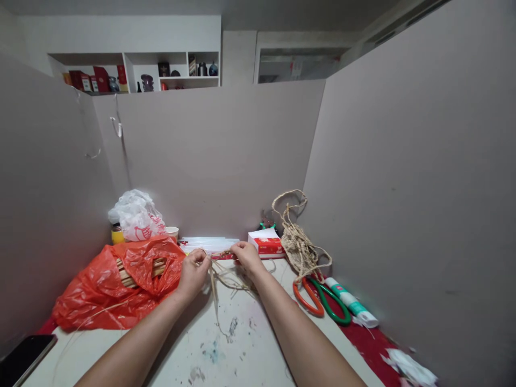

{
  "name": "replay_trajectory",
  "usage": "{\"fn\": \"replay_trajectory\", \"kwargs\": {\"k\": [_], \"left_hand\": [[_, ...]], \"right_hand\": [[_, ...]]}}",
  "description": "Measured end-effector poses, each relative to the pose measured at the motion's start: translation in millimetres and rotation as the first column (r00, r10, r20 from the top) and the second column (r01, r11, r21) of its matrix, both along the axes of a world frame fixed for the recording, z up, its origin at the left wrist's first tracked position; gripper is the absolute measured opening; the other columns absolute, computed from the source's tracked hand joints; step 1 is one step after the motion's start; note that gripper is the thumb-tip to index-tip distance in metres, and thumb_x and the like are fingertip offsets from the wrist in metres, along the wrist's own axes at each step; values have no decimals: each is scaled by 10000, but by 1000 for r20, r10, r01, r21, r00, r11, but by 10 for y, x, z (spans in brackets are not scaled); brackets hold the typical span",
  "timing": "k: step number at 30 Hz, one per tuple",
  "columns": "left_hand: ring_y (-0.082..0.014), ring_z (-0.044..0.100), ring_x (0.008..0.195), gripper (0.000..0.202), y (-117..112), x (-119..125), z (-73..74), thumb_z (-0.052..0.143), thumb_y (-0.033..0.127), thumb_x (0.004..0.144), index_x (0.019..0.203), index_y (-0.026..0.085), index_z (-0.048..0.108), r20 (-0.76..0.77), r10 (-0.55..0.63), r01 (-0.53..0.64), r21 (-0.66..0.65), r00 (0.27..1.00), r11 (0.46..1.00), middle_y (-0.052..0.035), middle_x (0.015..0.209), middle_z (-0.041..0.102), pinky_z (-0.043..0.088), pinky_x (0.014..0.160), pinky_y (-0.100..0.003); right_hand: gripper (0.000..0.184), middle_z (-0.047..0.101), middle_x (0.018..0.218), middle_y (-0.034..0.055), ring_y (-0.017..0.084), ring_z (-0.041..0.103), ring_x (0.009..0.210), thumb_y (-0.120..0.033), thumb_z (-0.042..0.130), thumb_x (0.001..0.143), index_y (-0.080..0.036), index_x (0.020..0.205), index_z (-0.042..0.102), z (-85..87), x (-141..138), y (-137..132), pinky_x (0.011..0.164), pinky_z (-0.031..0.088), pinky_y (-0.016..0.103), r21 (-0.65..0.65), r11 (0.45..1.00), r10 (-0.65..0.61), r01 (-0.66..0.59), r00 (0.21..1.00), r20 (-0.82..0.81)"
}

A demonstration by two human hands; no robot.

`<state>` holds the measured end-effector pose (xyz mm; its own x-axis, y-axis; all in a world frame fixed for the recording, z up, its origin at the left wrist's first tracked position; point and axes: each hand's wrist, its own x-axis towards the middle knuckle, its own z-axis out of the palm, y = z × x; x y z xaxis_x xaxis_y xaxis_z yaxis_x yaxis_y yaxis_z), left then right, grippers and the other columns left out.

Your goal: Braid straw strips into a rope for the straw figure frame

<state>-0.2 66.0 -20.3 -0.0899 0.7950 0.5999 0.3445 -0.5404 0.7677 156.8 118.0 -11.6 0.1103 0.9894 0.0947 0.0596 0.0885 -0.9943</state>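
My left hand (195,270) is closed in a pinch on thin tan straw-like strands (214,293) above the board. Across from it, my right hand (245,257) pinches the far part of the same fibre piece, its fingers pressed together. Between the two hands runs a short twisted length of the fibre. Loose ends hang from my left hand onto the board, and more strands curve off toward my right wrist. My right forearm hides part of them.
A red plastic bag (100,290) of straw bundles lies left, near a phone (28,357). At right are a coil of braided rope (300,247), orange (308,299) and green (331,303) loop handles, a roll (351,302) and a tissue box (268,246). Grey partitions (209,161) enclose the whitish board (226,355).
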Motion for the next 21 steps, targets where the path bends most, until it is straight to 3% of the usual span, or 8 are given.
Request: {"fn": "replay_trajectory", "kwargs": {"k": [4,9,16,19,21], "left_hand": [[-81,354,524,278,38,-87,43,584,307,694,497,163,449,257,31,10,-155,966,988,58,500,391,297,556,-195],[-59,350,485,259,85,-169,55,636,261,636,468,146,476,389,71,27,-242,918,970,70,458,401,282,521,-181],[-86,522,518,45,177,-232,5,610,136,640,642,93,623,647,39,307,-413,762,857,-16,556,586,448,553,-186],[-86,571,560,68,196,-232,52,547,60,662,677,72,612,745,36,436,-428,666,791,-66,659,629,511,622,-207],[-74,568,538,90,187,-231,101,520,30,680,703,64,601,800,34,520,-421,599,744,-68,654,618,527,619,-204]], "right_hand": [[39,521,459,-26,82,471,410,-160,520,550,-168,566,486,-20,96,62,375,365,164,-5,1000,-6,5,991,-135],[108,547,488,-25,98,504,413,-157,539,544,-181,628,476,16,182,110,384,414,189,-11,1000,-10,7,940,-340],[270,524,546,-62,95,522,491,-154,495,530,-212,794,488,257,411,75,522,489,234,98,995,54,5,805,-591],[272,481,544,-81,45,381,395,-151,486,518,-204,785,491,392,603,45,460,417,191,169,986,112,-5,769,-630],[244,467,543,-82,29,277,359,-175,495,541,-195,784,512,458,739,36,405,333,172,229,973,118,29,788,-604]]}}
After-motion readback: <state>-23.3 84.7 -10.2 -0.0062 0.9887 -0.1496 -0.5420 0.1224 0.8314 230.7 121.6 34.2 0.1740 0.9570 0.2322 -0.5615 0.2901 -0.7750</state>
